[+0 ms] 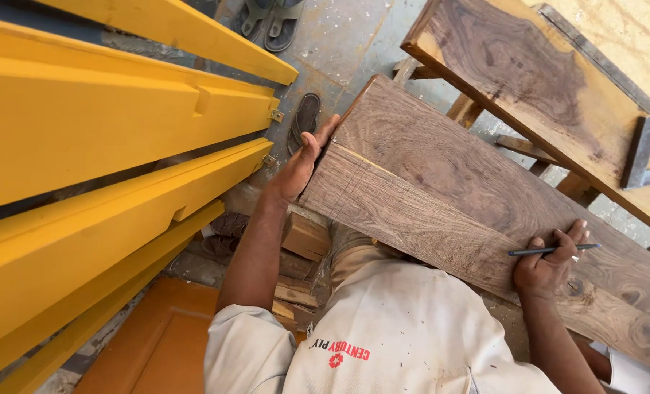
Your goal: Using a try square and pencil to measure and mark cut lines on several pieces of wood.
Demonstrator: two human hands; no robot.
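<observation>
Fingers of the right hand [551, 266] pinch a pencil [554, 250]; left hand [303, 164] grips the plank [449, 190] (dark-grained).

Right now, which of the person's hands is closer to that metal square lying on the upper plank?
The right hand, holding a pencil on the lower plank, lies below the metal square. The left hand grips that plank's far end, much farther away.
</observation>
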